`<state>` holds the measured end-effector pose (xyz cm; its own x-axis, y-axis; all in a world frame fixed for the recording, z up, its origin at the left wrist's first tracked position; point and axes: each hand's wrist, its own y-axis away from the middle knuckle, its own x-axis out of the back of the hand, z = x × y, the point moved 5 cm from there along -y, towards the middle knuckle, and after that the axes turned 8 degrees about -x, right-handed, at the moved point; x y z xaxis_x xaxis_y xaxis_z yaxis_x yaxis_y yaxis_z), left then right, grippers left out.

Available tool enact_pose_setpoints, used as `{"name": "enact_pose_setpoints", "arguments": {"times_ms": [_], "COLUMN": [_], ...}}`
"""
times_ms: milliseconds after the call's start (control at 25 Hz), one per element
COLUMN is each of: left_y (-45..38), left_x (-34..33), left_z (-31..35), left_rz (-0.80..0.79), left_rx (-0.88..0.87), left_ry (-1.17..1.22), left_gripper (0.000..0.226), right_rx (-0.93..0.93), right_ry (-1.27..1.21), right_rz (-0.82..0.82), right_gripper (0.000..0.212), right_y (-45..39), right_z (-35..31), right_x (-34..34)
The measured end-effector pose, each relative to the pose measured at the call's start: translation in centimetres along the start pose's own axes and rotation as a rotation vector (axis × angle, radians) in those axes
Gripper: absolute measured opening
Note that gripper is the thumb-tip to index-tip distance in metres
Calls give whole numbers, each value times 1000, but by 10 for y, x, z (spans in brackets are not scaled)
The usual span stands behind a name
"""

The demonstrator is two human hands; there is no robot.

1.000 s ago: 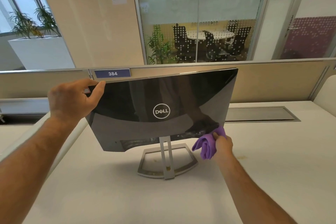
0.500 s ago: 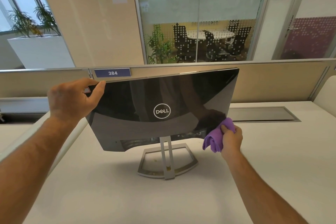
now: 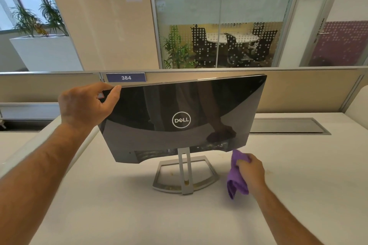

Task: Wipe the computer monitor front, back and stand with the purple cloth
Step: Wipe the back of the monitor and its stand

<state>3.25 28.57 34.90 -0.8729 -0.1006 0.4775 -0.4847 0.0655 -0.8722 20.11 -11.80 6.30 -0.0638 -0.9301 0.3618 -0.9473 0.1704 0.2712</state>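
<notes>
Monitor (image 3: pixel 179 117) stands mid-desk (image 3: pixel 119 215), glossy black back with the DELL logo (image 3: pixel 181 119) toward the camera, screen side facing the far partition (image 3: pixel 298 89). Long axis runs left–right, roughly parallel to the desk's far edge; the panel is rolled slightly, left end lower than right. Silver stand (image 3: pixel 185 175): upright post rising from an open frame base flat on the desk, below panel centre.

Left hand (image 3: pixel 85 105) grips the monitor's upper left corner, thumb on the back face, fingers wrapped over the top edge; fingertips hidden behind the panel.

Right hand (image 3: pixel 250 173) is closed in a fist around the cloth (image 3: pixel 237 177), purple, bunched, with a loose end hanging down toward the desk. Cloth sits just right of the stand base, below the panel's lower right corner. Upper tip of the cloth is near the panel's bottom edge; contact cannot be told. Whether the hanging end touches the desk cannot be told.

Grey recessed cable tray (image 3: pixel 288 126) lies in the desk near its far edge, right of the monitor.
</notes>
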Motion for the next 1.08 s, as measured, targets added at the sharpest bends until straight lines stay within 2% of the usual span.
{"name": "enact_pose_setpoints", "arguments": {"times_ms": [120,200,320,440,560,720,840,960,1000,1080], "left_y": [1,1,1,4,3,4,3,2,3,5], "left_x": [0,1,2,0,-2,-3,-4,-3,-3,-3], "left_z": [0,0,0,-1,-2,-4,-4,-4,-4,-5], "left_rz": [9,6,8,10,4,3,6,5,3,6], "left_rx": [-8,-12,-22,-32,-10,-14,-24,-27,-30,-33], "left_ry": [0,-4,2,0,-4,4,13,9,9,3], "left_gripper": [55,54,52,50,51,52,52,52,52,51], "right_rx": [580,836,1015,1165,1292,1417,1333,1192,1175,1254], "right_ry": [313,466,683,954,1152,1159,1263,1489,1516,1443], "right_rz": [214,313,334,234,173,215,181,37,7,27], "right_gripper": [59,69,69,70,66,55,56,62,63,59], "right_y": [40,44,35,31,33,39,39,26,24,29], "right_z": [-21,-36,-51,-45,-47,-57,-52,-27,-23,-29], "right_x": [-18,-26,-30,-36,-40,-36,-38,-50,-52,-53]}}
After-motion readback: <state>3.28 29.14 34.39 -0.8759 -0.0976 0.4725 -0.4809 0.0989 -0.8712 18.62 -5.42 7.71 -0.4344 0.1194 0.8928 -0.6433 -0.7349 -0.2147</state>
